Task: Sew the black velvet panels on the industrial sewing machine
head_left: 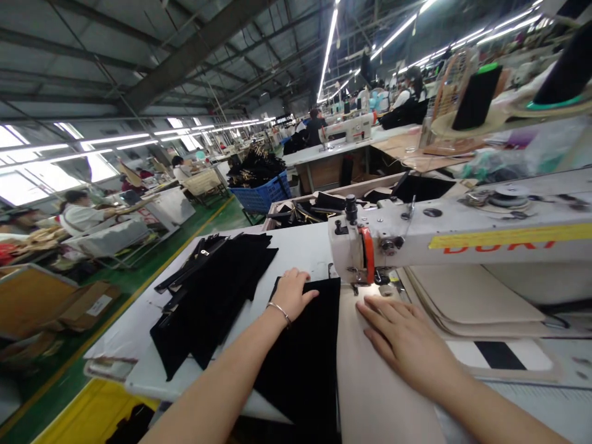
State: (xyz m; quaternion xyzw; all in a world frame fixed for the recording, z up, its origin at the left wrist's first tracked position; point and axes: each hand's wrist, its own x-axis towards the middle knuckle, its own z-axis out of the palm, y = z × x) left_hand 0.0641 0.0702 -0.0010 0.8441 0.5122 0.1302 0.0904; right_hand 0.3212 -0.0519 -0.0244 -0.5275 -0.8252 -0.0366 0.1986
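My left hand (292, 296) lies on a black fabric panel (305, 364), near its far edge, with the thumb spread from the fingers. Just right of it, my right hand (400, 336) rests flat, fingers stretched out, on a beige fabric piece (365, 382). The two pieces meet side by side along a straight line in front of the presser foot. Above them is the head of a white sewing machine (462, 225) with an orange guard (367, 254). The far end of the beige piece runs under the lit needle area.
A pile of black pieces (222, 283) lies on the white table (296, 243) at left. Beige panels (476, 299) are stacked beneath the machine arm. Behind stand a bin of black pieces (305, 213) and a blue crate (261, 194). Thread cones (476, 98) stand upper right. Other people work farther back.
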